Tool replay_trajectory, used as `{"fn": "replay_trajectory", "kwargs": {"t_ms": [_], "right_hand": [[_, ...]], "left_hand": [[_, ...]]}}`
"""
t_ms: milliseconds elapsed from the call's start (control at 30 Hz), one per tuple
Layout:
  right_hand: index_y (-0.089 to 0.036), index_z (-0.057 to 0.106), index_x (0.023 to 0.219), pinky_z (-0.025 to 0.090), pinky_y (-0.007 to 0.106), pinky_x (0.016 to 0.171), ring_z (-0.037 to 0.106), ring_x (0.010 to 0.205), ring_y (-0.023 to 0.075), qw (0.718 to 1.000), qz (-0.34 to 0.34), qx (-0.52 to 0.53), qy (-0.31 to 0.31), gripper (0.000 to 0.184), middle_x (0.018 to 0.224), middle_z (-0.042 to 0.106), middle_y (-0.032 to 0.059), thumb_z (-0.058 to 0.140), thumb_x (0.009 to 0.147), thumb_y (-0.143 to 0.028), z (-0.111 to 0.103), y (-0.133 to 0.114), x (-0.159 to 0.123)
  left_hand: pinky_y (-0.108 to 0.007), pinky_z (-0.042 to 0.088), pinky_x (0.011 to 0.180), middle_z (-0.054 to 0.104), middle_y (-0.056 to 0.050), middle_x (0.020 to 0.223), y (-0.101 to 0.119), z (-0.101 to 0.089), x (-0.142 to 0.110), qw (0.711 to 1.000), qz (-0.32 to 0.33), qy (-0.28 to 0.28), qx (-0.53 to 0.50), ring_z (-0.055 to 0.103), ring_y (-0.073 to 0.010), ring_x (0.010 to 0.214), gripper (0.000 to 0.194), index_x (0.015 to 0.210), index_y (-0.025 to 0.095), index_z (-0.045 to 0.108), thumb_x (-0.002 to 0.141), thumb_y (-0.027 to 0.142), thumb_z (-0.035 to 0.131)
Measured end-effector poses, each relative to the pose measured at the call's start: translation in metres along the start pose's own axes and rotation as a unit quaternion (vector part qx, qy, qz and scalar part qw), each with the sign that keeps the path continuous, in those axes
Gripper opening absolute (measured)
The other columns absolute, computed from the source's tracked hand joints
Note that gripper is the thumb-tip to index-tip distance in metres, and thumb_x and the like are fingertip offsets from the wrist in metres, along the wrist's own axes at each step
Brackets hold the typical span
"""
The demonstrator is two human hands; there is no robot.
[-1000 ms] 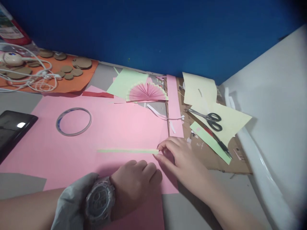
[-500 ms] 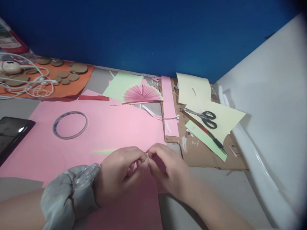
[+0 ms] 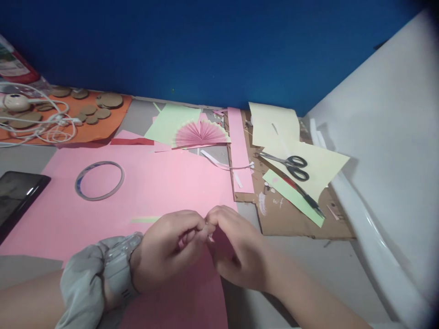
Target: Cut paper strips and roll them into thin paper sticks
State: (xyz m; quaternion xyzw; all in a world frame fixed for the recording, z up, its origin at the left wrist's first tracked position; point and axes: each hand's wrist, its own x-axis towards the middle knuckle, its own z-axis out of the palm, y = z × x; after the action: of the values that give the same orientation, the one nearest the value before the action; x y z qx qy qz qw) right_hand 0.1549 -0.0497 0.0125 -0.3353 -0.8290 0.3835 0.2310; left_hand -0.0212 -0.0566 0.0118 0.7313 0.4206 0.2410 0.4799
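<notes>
My left hand (image 3: 173,242) is closed in a pinch on a pink paper strip with a pale green edge (image 3: 144,220). The strip's long end sticks out to the left behind the hand, over a large pink sheet (image 3: 147,178). A small tip of the strip shows between the fingertips. My right hand (image 3: 236,246) meets the left, its thumb and fingers curled at that same tip. Most of the strip is hidden by my fingers. Beyond my hands lies a pleated pink paper fan (image 3: 202,133) with a pale green edge.
A tape roll (image 3: 99,180) lies on the pink sheet, left of my hands. Scissors (image 3: 297,167), a pen (image 3: 308,198) and paper pieces rest on cardboard (image 3: 284,224) at right. A phone (image 3: 18,196), white cables (image 3: 51,123) and cardboard discs (image 3: 109,100) are at left.
The right thumb has moved down and away from the left fingertips, and the right index finger now bends over the tip. The strip's left end has steadied. The view has shifted slightly.
</notes>
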Motion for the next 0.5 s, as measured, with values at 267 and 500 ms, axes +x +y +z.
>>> {"fn": "replay_trajectory", "kwargs": {"t_ms": [267,500], "right_hand": [[-0.018,0.038,0.079,0.037,0.029,0.066,0.044,0.071,0.0157,1.0,0.002,-0.013,0.014,0.019,0.076,0.048,0.0019,0.047,0.069,-0.005,-0.0002,0.0009,0.0006],[-0.019,0.036,0.073,0.034,0.028,0.062,0.042,0.068,0.0162,0.999,-0.007,-0.036,-0.024,0.017,0.071,0.046,0.0014,0.046,0.068,-0.007,0.001,0.0089,0.0021]], "left_hand": [[-0.025,0.038,0.06,0.056,-0.004,0.068,-0.0046,-0.0011,0.0004,0.999,0.034,-0.018,-0.022,0.049,-0.0129,0.062,0.027,0.073,0.014,0.053,0.089,0.021,0.032],[-0.023,0.037,0.058,0.053,-0.001,0.066,-0.0054,-0.0005,0.0011,0.999,0.017,-0.012,-0.042,0.047,-0.0112,0.061,0.026,0.071,0.015,0.05,0.089,0.021,0.033]]}}
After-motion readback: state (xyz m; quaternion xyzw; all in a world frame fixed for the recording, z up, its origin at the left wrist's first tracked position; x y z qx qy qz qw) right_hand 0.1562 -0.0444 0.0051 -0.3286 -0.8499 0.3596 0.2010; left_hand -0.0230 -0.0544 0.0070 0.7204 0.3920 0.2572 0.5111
